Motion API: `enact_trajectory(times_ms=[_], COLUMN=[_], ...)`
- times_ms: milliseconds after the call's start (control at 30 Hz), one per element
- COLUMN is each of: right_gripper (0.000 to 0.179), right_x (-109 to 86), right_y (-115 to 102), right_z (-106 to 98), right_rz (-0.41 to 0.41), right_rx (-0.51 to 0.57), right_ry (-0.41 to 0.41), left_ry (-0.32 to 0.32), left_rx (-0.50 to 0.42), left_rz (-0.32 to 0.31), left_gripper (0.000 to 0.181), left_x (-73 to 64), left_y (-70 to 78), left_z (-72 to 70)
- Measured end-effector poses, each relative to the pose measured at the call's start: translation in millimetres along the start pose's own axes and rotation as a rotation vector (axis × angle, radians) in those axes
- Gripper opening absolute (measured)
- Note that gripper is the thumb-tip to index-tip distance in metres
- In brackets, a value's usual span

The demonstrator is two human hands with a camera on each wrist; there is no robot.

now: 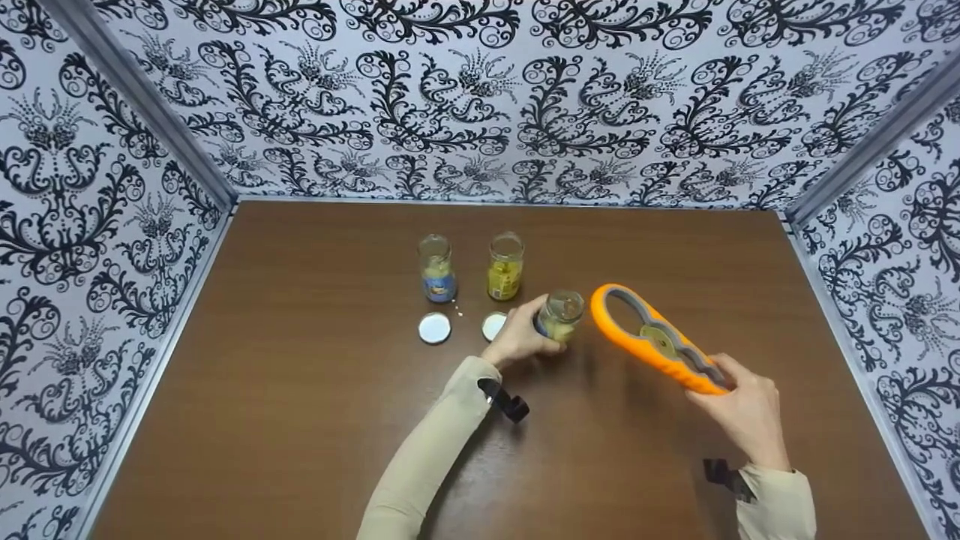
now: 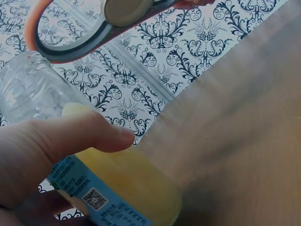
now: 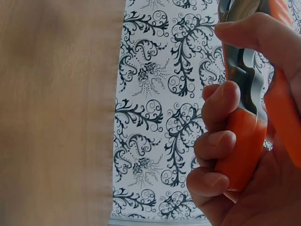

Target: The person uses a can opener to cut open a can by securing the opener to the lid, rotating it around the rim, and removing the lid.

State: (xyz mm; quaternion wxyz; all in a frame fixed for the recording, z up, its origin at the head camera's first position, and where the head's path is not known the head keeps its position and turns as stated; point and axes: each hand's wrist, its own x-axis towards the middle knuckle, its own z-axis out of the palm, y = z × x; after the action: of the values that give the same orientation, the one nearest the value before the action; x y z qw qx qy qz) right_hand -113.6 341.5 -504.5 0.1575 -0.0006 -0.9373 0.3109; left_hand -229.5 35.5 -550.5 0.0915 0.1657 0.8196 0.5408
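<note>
In the head view my left hand (image 1: 519,334) grips a glass jar (image 1: 564,309) with pale yellow contents and a blue label. The jar (image 2: 141,179) leans over, and its clear upper end shows no lid in the left wrist view. My right hand (image 1: 748,414) holds an orange and grey jar opener (image 1: 637,349) by its handle end, fingers curled round both arms in the right wrist view. Its large loop points toward the jar. A gold round disc (image 1: 660,340), like a jar lid, sits in the opener's middle ring.
Behind the left hand stand a blue-labelled jar (image 1: 438,274) and a yellow-labelled jar (image 1: 505,270), both without lids. Two white round lids (image 1: 434,328) lie in front of them, one partly hidden by the left hand. Small white crumbs (image 1: 459,310) lie nearby. Patterned walls (image 1: 480,97) enclose the brown table (image 1: 300,420).
</note>
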Motion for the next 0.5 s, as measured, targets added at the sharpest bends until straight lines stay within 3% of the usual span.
enact_trajectory(times_ms=[267,500], right_gripper=[0.028,0.028], right_x=[-5.3,-5.1], right_y=[4.0,5.8], right_z=[2.8,1.0], right_rz=[0.043,0.071], right_rx=[-0.009,-0.005], right_ry=[0.019,0.047], left_ry=[0.043,0.023], left_rx=[0.004,0.019], left_rz=[-0.008,0.006], left_gripper=[0.061,0.059], left_x=[21.9,35.9], left_y=[4.0,2.0], left_z=[4.3,7.8])
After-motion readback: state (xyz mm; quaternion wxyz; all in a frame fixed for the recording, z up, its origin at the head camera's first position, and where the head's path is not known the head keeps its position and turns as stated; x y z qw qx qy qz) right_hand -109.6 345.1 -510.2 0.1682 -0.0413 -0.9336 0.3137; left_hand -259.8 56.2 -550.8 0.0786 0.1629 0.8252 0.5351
